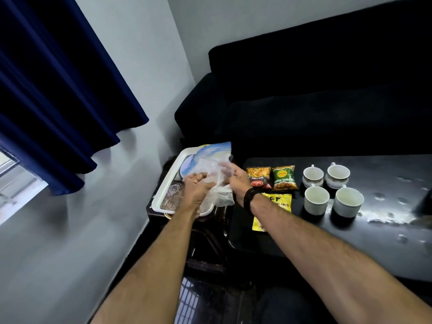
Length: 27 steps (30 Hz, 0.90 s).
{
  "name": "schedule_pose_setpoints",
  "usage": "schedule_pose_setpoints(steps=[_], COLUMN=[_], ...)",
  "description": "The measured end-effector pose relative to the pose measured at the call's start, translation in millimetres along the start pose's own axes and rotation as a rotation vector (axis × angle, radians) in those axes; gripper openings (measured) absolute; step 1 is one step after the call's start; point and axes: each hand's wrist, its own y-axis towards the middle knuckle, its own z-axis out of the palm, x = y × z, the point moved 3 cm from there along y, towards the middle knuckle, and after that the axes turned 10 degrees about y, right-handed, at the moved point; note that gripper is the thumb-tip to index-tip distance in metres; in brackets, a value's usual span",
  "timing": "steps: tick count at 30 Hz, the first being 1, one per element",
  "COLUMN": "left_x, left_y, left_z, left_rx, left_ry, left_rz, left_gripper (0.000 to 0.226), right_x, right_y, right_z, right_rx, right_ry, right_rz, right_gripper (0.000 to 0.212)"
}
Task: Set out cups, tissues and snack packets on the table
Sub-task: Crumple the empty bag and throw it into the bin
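Observation:
A clear plastic tissue packet (211, 174) with a blue printed end is held over the white tray (167, 183). My left hand (196, 187) grips its near left side and my right hand (237, 181), with a black wristband, grips its right side. On the black table (350, 242) lie three snack packets: an orange and black one (259, 177), a green one (284, 177), and a yellow one (278, 205) partly under my right forearm. Several white cups (316, 199) stand in a block to their right, all upright.
The tray rests on a dark side stand (205, 230) left of the table and holds a clear glass item (173, 190). A black sofa (315, 101) runs behind the table. A blue curtain (53, 94) and a grey wall are on the left.

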Motion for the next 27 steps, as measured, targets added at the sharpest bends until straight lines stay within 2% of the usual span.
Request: schedule_pose_setpoints(steps=[3,6,9,11,12,14,15,17,19,20,22,24,27], left_x=[-20.4,-40.4,-49.4,-54.4,-61.4,-77.0,-84.5,-95.0,-101.3,-105.1,-112.7,-122.0,-138.3], left_y=[-9.9,-30.2,-48.6,-54.3,-58.4,-64.0,-68.1,-76.0,-81.9,-86.8,-98.6,-110.4,-126.4], left_z=[5.6,23.5,46.7,61.6,68.9,80.4,85.1,95.1,114.2,125.2,144.5,161.4,184.3], left_rx=[-0.082,0.035,0.158,0.219,0.203,0.061,-0.045,-0.137,-0.025,0.041,0.156,0.239,0.334], left_ry=[0.001,-0.026,-0.035,-0.024,0.007,0.034,0.012,-0.177,-0.412,-0.467,-0.532,-0.546,-0.325], left_rz=[0.094,0.197,0.255,0.246,0.266,0.328,0.340,0.266,0.173,0.148,0.128,0.142,0.265], left_gripper=[0.100,0.111,0.114,0.113,0.104,0.068,0.053,0.045,0.045,0.042,0.038,0.039,0.036], right_x=[28.8,56.5,76.1,85.5,91.6,104.2,109.7,112.7,112.8,113.7,123.0,133.6,144.4], right_y=[-15.7,-33.7,-48.6,-55.3,-60.6,-74.0,-80.8,-89.8,-98.6,-101.5,-108.8,-117.0,-125.2], right_z=[-14.1,-27.7,-39.2,-50.0,-57.5,-76.4,-87.2,-107.8,-123.9,-132.7,-144.9,-157.0,-182.5], right_rx=[0.051,0.157,0.170,0.182,0.174,0.130,0.107,0.125,0.217,0.254,0.260,0.184,-0.040], right_ry=[-0.017,-0.151,-0.199,-0.203,-0.191,-0.175,-0.201,-0.270,-0.215,-0.161,-0.072,-0.024,0.036], right_rz=[0.043,0.051,0.093,0.104,0.087,-0.003,-0.047,-0.040,0.037,0.044,-0.002,-0.074,-0.188], right_gripper=[0.041,0.036,0.034,0.029,0.022,0.005,0.023,0.071,0.100,0.103,0.087,0.058,0.025])
